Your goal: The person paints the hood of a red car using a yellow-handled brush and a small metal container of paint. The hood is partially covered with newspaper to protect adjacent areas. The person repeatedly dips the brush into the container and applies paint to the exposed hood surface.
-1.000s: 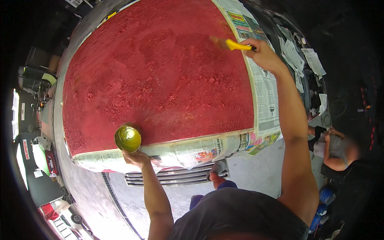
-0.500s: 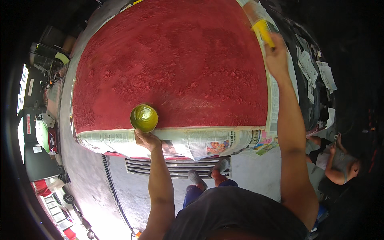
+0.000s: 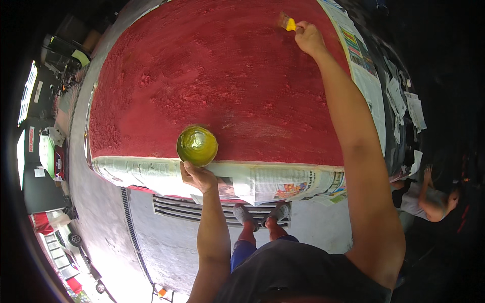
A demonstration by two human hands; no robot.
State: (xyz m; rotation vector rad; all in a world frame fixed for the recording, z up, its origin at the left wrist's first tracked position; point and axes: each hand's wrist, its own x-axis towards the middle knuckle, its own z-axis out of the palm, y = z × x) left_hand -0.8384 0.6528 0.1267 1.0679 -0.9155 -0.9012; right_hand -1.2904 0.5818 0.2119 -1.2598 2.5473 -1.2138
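Note:
A large flat panel, probably of a vehicle [image 3: 217, 76], carries rough red coating and is edged with taped newspaper [image 3: 252, 179]. My left hand [image 3: 198, 179] grips a round metal pot [image 3: 197, 145] of yellow-green liquid, held over the panel's near edge. My right hand [image 3: 309, 38] holds a yellow-handled paintbrush [image 3: 290, 23] near the far right of the red surface, its bristles slightly blurred.
Another person [image 3: 424, 199] is low down at the right, beside a dark body covered with loose paper [image 3: 399, 111]. Cars [image 3: 50, 154] stand at the left. A floor grate [image 3: 182, 209] lies by my feet [image 3: 275, 214].
My right hand has swung out to the right edge, then moved up and left with the brush. The pot has shifted right and upward in the view. Both my feet now show.

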